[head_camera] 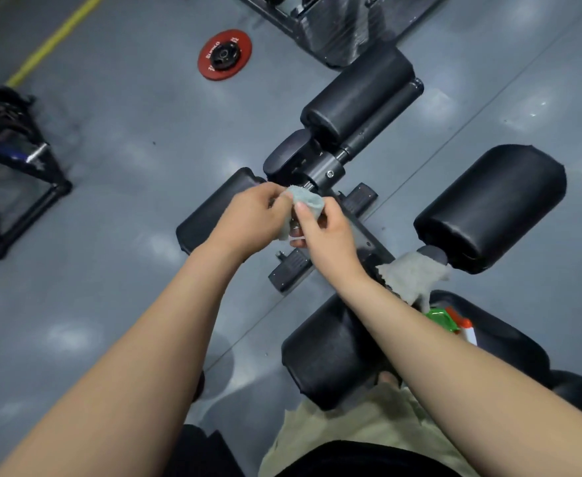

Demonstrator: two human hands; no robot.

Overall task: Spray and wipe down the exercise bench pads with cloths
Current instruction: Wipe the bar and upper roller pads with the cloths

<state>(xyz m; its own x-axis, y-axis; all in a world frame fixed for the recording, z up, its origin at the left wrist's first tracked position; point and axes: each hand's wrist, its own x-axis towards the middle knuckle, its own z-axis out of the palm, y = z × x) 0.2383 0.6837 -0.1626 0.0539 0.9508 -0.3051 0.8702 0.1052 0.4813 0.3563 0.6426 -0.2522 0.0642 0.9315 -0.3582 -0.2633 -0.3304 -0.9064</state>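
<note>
Both hands meet over the middle of the bench frame, bunching a small grey cloth [307, 200] between them. My left hand [251, 215] pinches its left side and my right hand [320, 232] grips its lower part. Black pads surround them: a flat pad [207, 215] under my left hand, an upper roller pad [358, 94], a large roller pad [492, 204] at the right and the near seat pad [324, 352]. A second pale cloth [413, 275] lies by the seat pad, beside a spray bottle [451, 323] with a green and orange head.
A red weight plate [224, 54] lies on the grey floor at the back. A black metal rack [10, 166] stands at the left. More dark equipment [334, 25] is at the top. A yellow floor line [55, 39] runs at the upper left.
</note>
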